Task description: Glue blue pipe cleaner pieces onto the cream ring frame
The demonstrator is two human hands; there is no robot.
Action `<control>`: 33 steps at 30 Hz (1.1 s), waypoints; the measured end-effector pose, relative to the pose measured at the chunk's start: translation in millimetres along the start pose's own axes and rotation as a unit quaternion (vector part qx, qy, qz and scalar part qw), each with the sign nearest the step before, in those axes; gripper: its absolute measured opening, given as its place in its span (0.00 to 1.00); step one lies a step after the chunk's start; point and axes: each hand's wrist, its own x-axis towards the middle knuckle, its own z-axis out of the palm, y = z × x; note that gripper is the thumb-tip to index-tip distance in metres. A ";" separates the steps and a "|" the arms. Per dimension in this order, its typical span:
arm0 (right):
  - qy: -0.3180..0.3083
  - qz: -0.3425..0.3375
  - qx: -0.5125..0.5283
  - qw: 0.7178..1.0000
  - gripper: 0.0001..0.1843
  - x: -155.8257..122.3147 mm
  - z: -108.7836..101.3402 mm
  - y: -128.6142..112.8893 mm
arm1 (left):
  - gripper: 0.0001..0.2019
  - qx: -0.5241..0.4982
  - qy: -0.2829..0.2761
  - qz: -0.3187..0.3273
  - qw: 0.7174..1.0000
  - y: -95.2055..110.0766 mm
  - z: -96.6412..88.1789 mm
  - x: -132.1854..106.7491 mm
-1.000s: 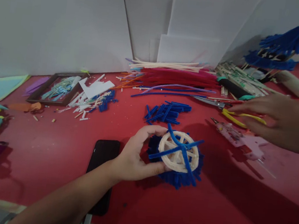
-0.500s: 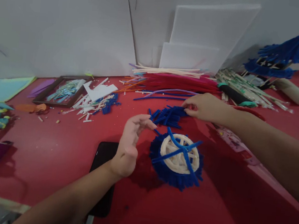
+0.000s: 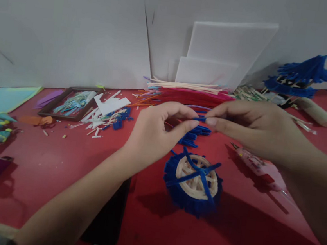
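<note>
Both hands are up over the middle of the table (image 3: 42, 171), pinching one short blue piece (image 3: 201, 119) between them. Left hand (image 3: 156, 131): thumb and forefinger clamped on its left end, other fingers curled in. Right hand (image 3: 250, 124): thumb and fingertips closed on its right end, mostly covering it. Only a short stretch shows between the two grips. Long axis runs left-right, roughly level, about parallel to the table's far edge. It is held off the surface, above the pile (image 3: 193, 137) of cut blue pieces. Wheel (image 3: 195, 181) lies flat just nearer than the pile, cream hub, blue fringe, blue spokes crossing on top; no hand on it. Glue gun (image 3: 255, 166) lies right of the wheel, under the right wrist. Phone (image 3: 108, 218) sits near the front edge, partly under the left forearm.
</note>
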 end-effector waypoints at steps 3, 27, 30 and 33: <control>-0.007 0.034 0.059 0.998 0.24 -5.6 3.8 -9.3 | 0.02 0.020 0.009 0.026 0.999 6.5 3.8 -3.8; 0.060 -0.235 0.076 0.967 0.06 -24.4 11.4 -20.8 | 0.05 0.161 -0.067 0.158 0.972 29.7 -24.9 -14.4; 0.042 -0.261 0.068 0.962 0.06 -23.2 5.8 -23.9 | 0.06 0.165 -0.067 0.173 0.969 30.3 -27.0 -13.9; 0.011 -0.258 0.050 0.965 0.06 -22.2 0.2 -27.9 | 0.06 0.161 -0.068 0.194 0.965 31.0 -28.3 -13.5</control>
